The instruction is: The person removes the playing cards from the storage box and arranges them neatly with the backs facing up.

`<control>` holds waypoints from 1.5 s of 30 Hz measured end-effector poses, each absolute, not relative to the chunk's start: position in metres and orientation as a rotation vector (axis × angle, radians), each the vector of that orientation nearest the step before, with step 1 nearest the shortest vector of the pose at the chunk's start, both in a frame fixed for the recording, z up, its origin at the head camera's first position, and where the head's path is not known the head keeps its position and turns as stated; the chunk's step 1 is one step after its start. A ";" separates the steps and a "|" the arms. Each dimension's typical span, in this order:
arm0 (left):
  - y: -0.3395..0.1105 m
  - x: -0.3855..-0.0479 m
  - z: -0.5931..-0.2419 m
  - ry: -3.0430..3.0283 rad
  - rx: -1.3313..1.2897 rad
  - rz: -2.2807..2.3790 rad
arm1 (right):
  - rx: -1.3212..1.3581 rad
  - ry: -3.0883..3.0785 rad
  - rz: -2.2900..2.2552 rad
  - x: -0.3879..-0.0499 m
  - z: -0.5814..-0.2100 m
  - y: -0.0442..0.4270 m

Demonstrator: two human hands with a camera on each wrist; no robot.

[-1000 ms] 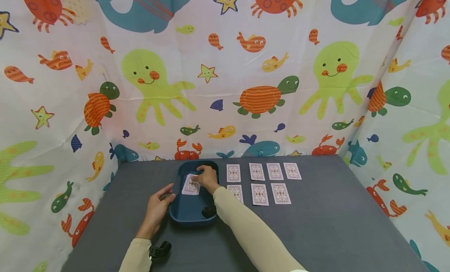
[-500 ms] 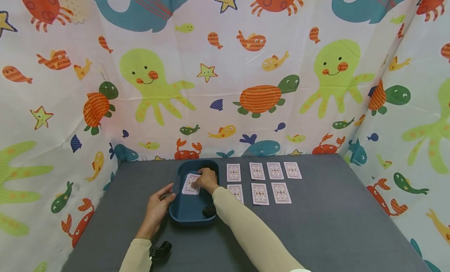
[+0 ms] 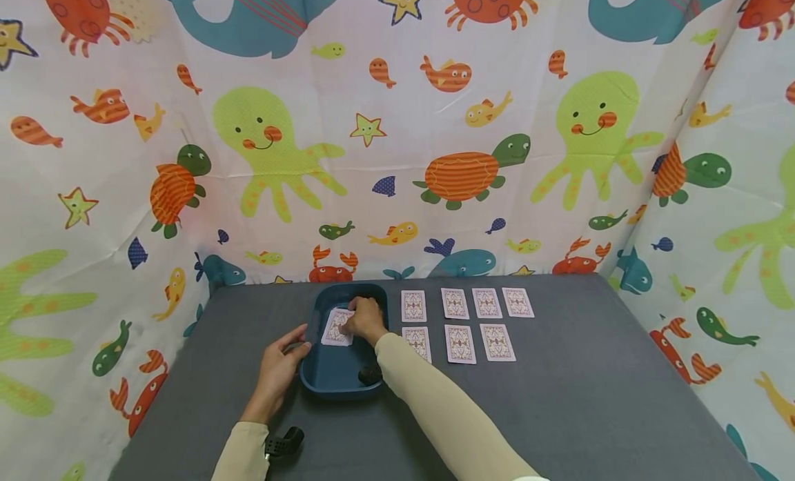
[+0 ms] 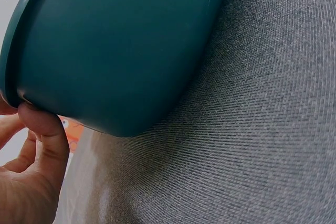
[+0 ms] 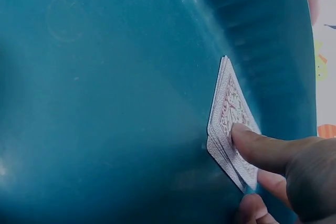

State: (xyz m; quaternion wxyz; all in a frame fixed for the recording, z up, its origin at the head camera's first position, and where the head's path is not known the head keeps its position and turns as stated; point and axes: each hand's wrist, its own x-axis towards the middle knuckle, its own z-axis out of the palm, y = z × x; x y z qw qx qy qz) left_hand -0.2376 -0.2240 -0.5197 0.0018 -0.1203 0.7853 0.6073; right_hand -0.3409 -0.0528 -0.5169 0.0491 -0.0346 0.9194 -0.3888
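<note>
A small stack of patterned cards (image 3: 336, 329) lies in the upper part of the blue tray (image 3: 332, 372). My right hand (image 3: 368, 318) reaches over the tray's right side to it. In the right wrist view, the thumb of that hand (image 5: 281, 161) rests on the top of the stack (image 5: 231, 113) and fingers sit at its lower edge, pinching it; the layers are slightly fanned. My left hand (image 3: 277, 375) holds the tray's left rim. The left wrist view has the left thumb (image 4: 47, 129) against the tray's outer wall (image 4: 115, 51), just under the rim.
Right of the tray, several face-down cards lie in two rows on the grey table (image 3: 577, 377), four in the back row (image 3: 487, 303) and three in front (image 3: 460, 344). A curtain with sea animals (image 3: 385, 53) hangs behind and at the sides.
The right fingers have shifted slightly at the stack within the tray. The left hand, the tray and the laid-out cards have not visibly moved.
</note>
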 end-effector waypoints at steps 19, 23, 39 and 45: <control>-0.224 -0.238 -0.522 2.467 -0.373 1.900 | -0.176 2.818 -1.362 -0.340 -0.512 -0.052; -0.224 -0.238 -0.521 2.470 -0.375 1.893 | -0.179 2.789 -1.390 -0.341 -0.509 -0.052; -0.222 -0.238 -0.520 2.473 -0.395 1.918 | -0.334 2.700 -1.479 -0.337 -0.477 -0.046; -0.222 -0.239 -0.520 2.476 -0.392 1.917 | -0.307 2.643 -1.581 -0.330 -0.467 -0.037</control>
